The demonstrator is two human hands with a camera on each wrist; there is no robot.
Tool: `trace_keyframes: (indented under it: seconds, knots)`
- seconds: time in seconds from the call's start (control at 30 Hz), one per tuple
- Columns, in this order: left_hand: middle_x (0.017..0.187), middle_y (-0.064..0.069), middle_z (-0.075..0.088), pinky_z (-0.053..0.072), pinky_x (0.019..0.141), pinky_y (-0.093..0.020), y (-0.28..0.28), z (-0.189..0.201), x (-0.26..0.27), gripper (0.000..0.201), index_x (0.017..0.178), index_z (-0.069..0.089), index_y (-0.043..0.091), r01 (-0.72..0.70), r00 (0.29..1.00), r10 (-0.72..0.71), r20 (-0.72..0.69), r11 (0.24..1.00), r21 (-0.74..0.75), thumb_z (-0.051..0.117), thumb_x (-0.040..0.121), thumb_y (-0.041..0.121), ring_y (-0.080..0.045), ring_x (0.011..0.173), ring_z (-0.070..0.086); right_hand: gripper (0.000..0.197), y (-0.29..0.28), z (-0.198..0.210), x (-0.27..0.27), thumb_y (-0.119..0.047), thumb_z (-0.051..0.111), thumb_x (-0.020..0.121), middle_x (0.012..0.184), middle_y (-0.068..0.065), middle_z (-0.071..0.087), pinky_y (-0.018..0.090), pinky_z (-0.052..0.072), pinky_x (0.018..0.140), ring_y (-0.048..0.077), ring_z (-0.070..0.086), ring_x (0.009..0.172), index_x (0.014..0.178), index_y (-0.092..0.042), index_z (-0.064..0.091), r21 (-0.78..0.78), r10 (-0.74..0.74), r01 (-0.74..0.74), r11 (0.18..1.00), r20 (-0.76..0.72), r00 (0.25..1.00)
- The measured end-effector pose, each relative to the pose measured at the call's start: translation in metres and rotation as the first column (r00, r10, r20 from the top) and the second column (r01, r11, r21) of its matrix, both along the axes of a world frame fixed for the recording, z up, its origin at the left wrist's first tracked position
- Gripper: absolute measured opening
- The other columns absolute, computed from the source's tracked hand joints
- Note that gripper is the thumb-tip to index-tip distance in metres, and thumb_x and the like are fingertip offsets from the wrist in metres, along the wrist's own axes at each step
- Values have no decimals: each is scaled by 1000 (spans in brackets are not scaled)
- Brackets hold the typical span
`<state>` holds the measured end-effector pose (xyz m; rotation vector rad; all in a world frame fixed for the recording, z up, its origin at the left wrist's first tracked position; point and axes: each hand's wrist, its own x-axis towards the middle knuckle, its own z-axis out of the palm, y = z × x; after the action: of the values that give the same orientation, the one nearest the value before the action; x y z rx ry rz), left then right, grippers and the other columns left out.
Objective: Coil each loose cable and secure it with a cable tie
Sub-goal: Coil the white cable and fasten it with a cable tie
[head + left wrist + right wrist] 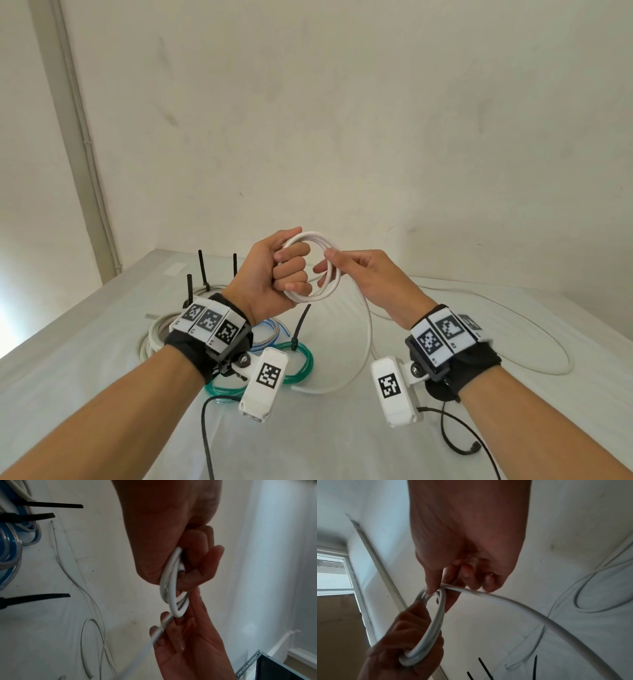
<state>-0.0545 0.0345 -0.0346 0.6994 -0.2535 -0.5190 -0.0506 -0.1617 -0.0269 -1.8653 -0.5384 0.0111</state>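
A white cable is wound into a small coil [320, 243] held up above the table. My left hand [277, 270] grips the coil's left side in a fist, also seen in the left wrist view on the coil [171, 588]. My right hand [346, 267] pinches the coil's right side between thumb and fingers, where the cable [513, 601] leaves the loop. The loose tail [368, 329] hangs from the right hand down to the table. Black cable ties [300, 323] stick up from bundles on the table below.
On the white table [102, 342] lie tied bundles: a green tube coil [301, 366], a blue-and-white coil [270, 329] and a thick white coil [154, 337]. A thin white cable [534, 329] loops at right. Black leads [455, 431] run from the wrist cameras. The wall is close behind.
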Motion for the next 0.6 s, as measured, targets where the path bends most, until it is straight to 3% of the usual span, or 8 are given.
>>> trace_keyframes:
  seconds: [0.07, 0.1, 0.17, 0.23, 0.3, 0.4, 0.53, 0.6]
  knots:
    - [43, 7, 4, 25, 38, -21, -5, 0, 0, 51, 55, 21, 25, -33, 999, 33, -18, 999, -22, 45, 98, 36, -15, 40, 3, 44, 4, -1, -4, -40, 48, 108, 93, -5, 77, 11, 44, 83, -7, 64, 77, 96, -7, 74, 7, -11, 11, 1000, 0, 1000]
    - [44, 7, 4, 26, 38, -22, -8, -1, 0, 51, 54, 21, 25, -47, 999, 46, -24, 998, -31, 45, 98, 36, -15, 40, 3, 43, 7, -2, -6, -40, 44, 109, 88, -3, 73, 12, 44, 79, -2, 61, 74, 93, -9, 69, 53, -2, 3, 999, -24, 1000]
    - [44, 7, 5, 29, 39, -22, -12, -2, 0, 52, 54, 20, 24, -58, 998, 57, -29, 997, -47, 47, 97, 35, -15, 40, 4, 42, 13, -5, -6, -41, 41, 110, 76, 2, 62, 24, 47, 82, 12, 55, 72, 86, -12, 58, 254, 88, -48, 966, -149, 985]
    - [44, 6, 9, 34, 45, -23, -14, -2, 1, 52, 53, 19, 23, -44, 999, 43, -18, 997, -59, 49, 94, 34, -14, 41, 7, 44, 18, -3, -6, -43, 43, 109, 65, 3, 43, 32, 51, 85, 16, 47, 64, 80, -12, 50, 510, 208, -22, 860, -311, 927]
    - [47, 4, 14, 42, 54, -25, -14, -1, 1, 50, 53, 21, 21, -44, 999, 44, 1, 998, -46, 48, 94, 34, -14, 45, 12, 48, 20, 2, -7, -49, 46, 107, 63, 2, 27, 33, 51, 78, 16, 37, 57, 76, -12, 48, 606, 235, 59, 793, -394, 889]
    - [56, 0, 21, 52, 56, -29, -18, 6, 1, 43, 59, 26, 20, -125, 992, 124, 8, 989, 75, 45, 96, 32, -16, 52, 19, 50, 21, 7, -8, -50, 45, 107, 69, 1, 11, 27, 47, 60, 13, 22, 51, 70, -16, 41, 601, 162, 125, 790, -400, 902]
    - [67, -6, 45, 58, 72, -36, -17, 10, 4, 27, 74, 55, 7, -251, 968, 236, 88, 925, 286, 46, 95, 21, -20, 58, 41, 49, 17, 2, -7, -48, 43, 108, 60, -4, 17, 26, 33, 52, 14, 19, 49, 68, -21, 36, 466, -11, 171, 868, -328, 945]
    - [66, -3, 41, 54, 66, -33, -19, 10, 4, 27, 84, 59, 4, -253, 967, 242, 73, 912, 323, 48, 98, 24, -16, 56, 38, 48, 16, -2, -7, -48, 45, 108, 58, -5, 20, 27, 31, 52, 14, 20, 49, 68, -21, 37, 431, -58, 185, 883, -292, 955]
